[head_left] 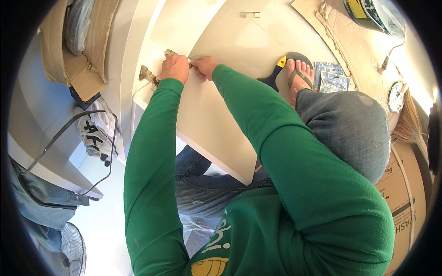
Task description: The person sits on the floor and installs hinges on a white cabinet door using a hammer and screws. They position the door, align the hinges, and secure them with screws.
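A cream-coloured cabinet panel (216, 133) stands in front of me, its lower corner above my jeans. At its upper left edge, my left hand (175, 68) is closed next to a metal hinge (147, 73). Another metal hinge piece (170, 52) sticks out past the fingers of this hand, which appear to grip it. Just to the right, my right hand (205, 67) has its thumb and fingers pinched together close to the left hand. Something small and dark shows between the two hands, too small to name.
A scraper (275, 73) with a yellow-tipped dark handle lies by my sandalled foot (301, 76). Flat packets (334, 80) and a paint bucket (380, 18) on cardboard stand right. At left are an open carton (76, 69), a black cable (60, 133) and a fan (76, 253).
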Demonstrator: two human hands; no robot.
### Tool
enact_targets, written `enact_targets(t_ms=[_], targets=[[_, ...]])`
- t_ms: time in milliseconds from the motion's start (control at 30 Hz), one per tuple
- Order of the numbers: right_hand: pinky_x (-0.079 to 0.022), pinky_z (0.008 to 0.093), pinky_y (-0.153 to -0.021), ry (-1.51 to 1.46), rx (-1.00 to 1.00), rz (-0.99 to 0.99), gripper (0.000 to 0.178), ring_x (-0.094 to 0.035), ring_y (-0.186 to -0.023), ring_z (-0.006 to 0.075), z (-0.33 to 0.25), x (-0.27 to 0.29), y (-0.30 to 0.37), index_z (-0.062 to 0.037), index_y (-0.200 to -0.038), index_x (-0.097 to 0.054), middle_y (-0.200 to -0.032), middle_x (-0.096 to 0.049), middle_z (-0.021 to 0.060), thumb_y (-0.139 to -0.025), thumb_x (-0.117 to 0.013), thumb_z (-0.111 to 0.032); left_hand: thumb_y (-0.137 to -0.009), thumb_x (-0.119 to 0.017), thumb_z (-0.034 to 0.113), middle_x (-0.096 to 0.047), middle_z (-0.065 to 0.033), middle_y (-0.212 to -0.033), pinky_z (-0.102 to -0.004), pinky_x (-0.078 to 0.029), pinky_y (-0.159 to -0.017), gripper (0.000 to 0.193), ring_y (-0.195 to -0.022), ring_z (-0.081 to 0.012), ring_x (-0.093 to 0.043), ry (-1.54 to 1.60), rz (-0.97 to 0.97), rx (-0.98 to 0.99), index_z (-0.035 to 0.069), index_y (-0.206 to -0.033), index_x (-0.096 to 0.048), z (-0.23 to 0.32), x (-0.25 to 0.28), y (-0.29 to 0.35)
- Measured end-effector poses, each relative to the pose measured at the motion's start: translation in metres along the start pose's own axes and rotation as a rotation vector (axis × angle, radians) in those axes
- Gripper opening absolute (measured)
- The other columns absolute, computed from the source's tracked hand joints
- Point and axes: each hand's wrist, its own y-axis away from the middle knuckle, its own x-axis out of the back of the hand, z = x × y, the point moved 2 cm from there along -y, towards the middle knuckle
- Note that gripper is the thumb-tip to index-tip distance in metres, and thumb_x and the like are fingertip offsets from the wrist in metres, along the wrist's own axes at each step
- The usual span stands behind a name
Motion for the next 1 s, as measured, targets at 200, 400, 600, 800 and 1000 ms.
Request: enact_targets(t_ms=[200,400,600,800,1000], targets=[[-0.040,0.0324,-0.050,-0.008,-0.012,-0.041,0.018,-0.052,-0.059,0.0143,-0.001,0.001,-0.008,0.0010,-0.098,-0.069,-0.076,-0.056,0.0032,-0.104,-0.066,-0.016,-0.087,-0.074,0.015,-0.076,-0.0258,-0.109,-0.0500,-0.059,-0.097,0.021,-0.110,-0.0442,-0.070,-0.020,0.008,-0.012,-0.004,-0.096,-0.079,0.001,0.004,0.003],[-0.043,0.0340,-0.049,-0.123,0.009,0.107,0.018,-0.054,-0.059,0.0138,0.012,0.008,0.000,-0.0008,-0.093,-0.072,-0.076,-0.060,0.0034,-0.100,-0.073,-0.018,-0.086,-0.078,0.013,-0.076,-0.0239,-0.108,-0.0479,-0.060,-0.094,0.017,-0.107,-0.0412,-0.072,-0.011,0.058,0.075,0.001,-0.097,-0.080,-0.008,0.016,0.008],[-0.047,0.0340,-0.052,0.277,0.067,0.160,0.024,-0.058,-0.061,0.0147,0.009,0.007,0.010,-0.0025,-0.108,-0.079,-0.081,-0.067,0.0051,-0.095,-0.080,-0.023,-0.091,-0.076,0.017,-0.077,-0.0220,-0.112,-0.0472,-0.061,-0.094,0.018,-0.109,-0.0400,-0.073,0.003,-0.003,0.143,0.003,-0.100,-0.080,-0.012,0.024,0.006],[-0.052,0.0341,-0.057,0.383,0.283,0.213,0.030,-0.061,-0.066,0.0149,0.016,0.006,0.009,-0.0059,-0.114,-0.080,-0.089,-0.073,0.0080,-0.094,-0.082,-0.028,-0.097,-0.071,0.022,-0.076,-0.0234,-0.115,-0.0489,-0.058,-0.098,0.025,-0.113,-0.0402,-0.072,0.202,0.035,0.240,0.000,-0.108,-0.077,-0.021,0.028,-0.004],[-0.054,0.0362,-0.064,0.203,0.308,0.252,0.034,-0.067,-0.072,0.0174,-0.008,-0.009,0.022,-0.0023,-0.098,-0.079,-0.087,-0.074,0.0092,-0.096,-0.079,-0.036,-0.101,-0.065,0.025,-0.077,-0.0235,-0.111,-0.0492,-0.057,-0.097,0.029,-0.110,-0.0415,-0.072,0.424,0.160,0.307,-0.001,-0.112,-0.074,-0.021,0.031,0.003]])
